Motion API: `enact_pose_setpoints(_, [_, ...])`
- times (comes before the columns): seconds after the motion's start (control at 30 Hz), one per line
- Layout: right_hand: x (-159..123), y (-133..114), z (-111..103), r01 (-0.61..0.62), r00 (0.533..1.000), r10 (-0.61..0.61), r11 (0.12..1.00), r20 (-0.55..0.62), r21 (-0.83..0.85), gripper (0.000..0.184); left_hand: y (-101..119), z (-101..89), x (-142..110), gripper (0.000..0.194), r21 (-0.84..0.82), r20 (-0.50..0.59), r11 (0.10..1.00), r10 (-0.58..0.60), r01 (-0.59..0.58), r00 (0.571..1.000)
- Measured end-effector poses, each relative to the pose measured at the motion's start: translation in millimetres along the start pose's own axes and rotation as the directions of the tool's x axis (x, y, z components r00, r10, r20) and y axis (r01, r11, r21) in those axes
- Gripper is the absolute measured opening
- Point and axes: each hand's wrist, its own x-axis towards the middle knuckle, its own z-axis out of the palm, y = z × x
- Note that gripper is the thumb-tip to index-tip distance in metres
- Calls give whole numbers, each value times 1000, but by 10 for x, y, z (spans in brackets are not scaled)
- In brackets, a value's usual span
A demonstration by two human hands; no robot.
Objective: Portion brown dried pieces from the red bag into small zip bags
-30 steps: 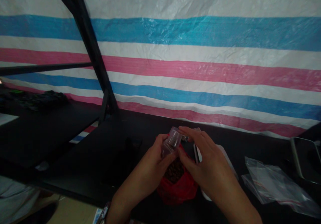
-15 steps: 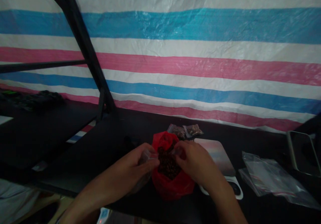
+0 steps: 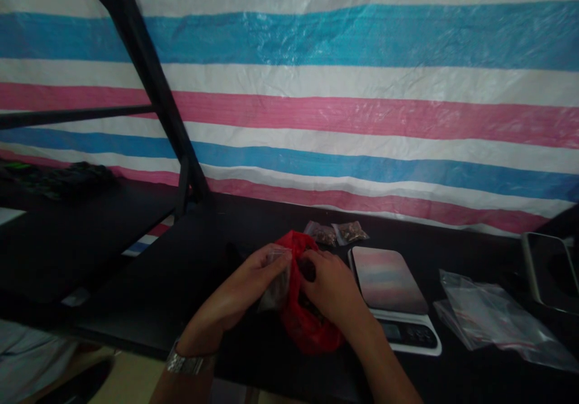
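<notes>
My left hand pinches a small clear zip bag between thumb and fingers, beside a red plastic bag. Inside the red bag's open mouth, the curled fingers of my right hand reach among dark brown bean-like pieces. Whatever those fingers hold is mostly hidden by the hand and the bag. The clear bag lies against the red bag's left rim; its contents are too blurred to tell.
Two small filled bags, one left and one right, lie behind the red bag. To the right are a digital scale, flat clear zip bags and a phone-like device. A black frame post rises at left.
My right hand has dipped deeper into the red bag, covering more of the brown pieces. My left hand has tipped upward with the clear bag, and the red bag has narrowed. The scale shows more fully.
</notes>
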Motion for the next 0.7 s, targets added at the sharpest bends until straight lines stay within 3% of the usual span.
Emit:
enact_pose_setpoints(0.13, [-30, 8, -45, 54, 997, -59, 992, 43, 113, 15, -46, -51, 30, 39, -69, -35, 998, -16, 14, 999])
enact_pose_setpoints(0.3, [-86, 15, -79, 101, 988, -126, 964, 85, 246, 4, -31, -46, 19, 43, -36, -53, 999, -27, 26, 998])
enact_pose_setpoints(0.57, [-88, 249, -240, -56, 992, -23, 808, 126, 587, 19, 121, -65, -99, 37, 281, -98, 956, 121, -89, 988])
enact_pose_setpoints(0.7, [-98, 351, -407, -71, 997, 33, 736, 69, 673, 22, 98, 50, -103, 19, 384, -20, 909, 183, -162, 983])
